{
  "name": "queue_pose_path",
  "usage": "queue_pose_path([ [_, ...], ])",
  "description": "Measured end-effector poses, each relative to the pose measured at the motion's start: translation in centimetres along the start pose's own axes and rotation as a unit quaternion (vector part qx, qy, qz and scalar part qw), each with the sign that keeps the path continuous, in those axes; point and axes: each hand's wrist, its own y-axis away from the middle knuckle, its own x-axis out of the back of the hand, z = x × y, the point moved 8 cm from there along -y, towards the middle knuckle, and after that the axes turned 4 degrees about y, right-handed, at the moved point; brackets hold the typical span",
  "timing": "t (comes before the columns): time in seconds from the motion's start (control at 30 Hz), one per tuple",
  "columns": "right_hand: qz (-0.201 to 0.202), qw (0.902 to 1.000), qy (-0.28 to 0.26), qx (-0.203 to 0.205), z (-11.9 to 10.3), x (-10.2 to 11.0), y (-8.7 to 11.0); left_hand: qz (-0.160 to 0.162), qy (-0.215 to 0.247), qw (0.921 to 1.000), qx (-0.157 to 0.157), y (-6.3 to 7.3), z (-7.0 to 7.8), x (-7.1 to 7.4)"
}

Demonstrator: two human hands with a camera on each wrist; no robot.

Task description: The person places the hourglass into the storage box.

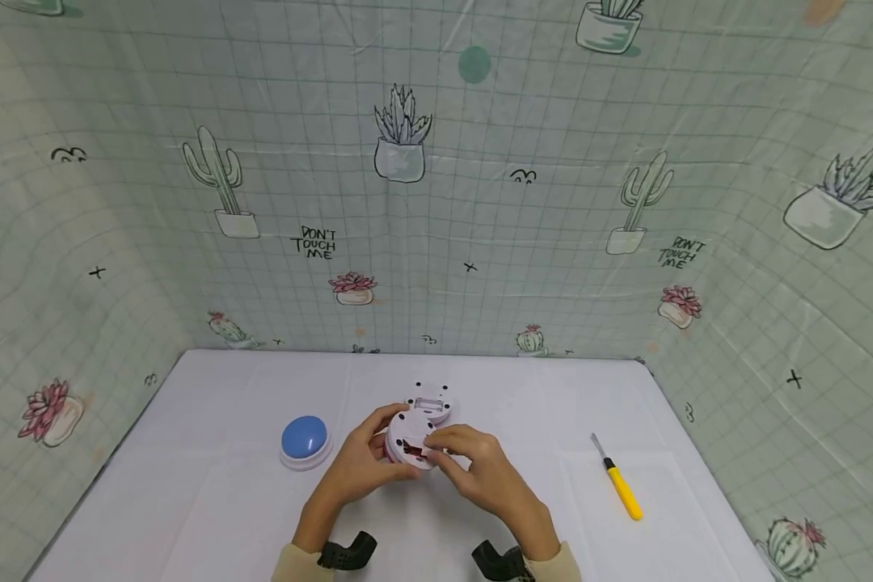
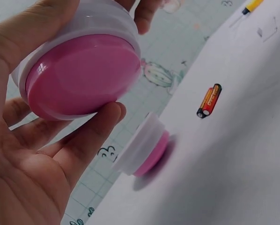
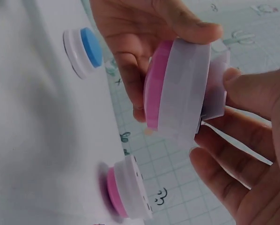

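My left hand [image 1: 367,461] grips a round pink-and-white push button [image 2: 84,79] by its rim, its pink dome turned down and its back facing up. An opening with something dark red in it shows in that back in the head view. At the back, my right hand [image 1: 487,473] pinches a thin white cover [image 3: 217,89] between thumb and fingers, partly against the button. Just beyond, a second pink-and-white push button [image 1: 431,404] lies dome down on the table, a rectangular recess in its back. Two red-and-black batteries [image 2: 209,101] lie together on the table.
A blue-domed push button [image 1: 304,438] sits dome up on the left of the white table [image 1: 211,517]. To the right lies a screwdriver [image 1: 618,481] with a yellow handle. Patterned cloth [image 1: 436,226] hangs behind the table and along both sides.
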Motion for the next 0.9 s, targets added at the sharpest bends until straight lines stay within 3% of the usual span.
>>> queue_pose_path([
  [0.17, -0.027, 0.9995, -0.016, 0.006, -0.1, -0.3, 0.4, 0.005, 0.002, 1.0, 0.002, 0.4, -0.2, 0.0],
  [0.43, -0.063, 0.9976, -0.023, -0.018, 0.2, -0.2, 0.5, -0.001, 0.011, 0.9999, -0.003, 0.3, -0.1, 0.1],
  [0.9, 0.011, 0.9972, -0.007, -0.073, 1.6, 2.2, 0.1, -0.002, 0.016, 0.9999, 0.002, 0.1, 0.2, 0.3],
])
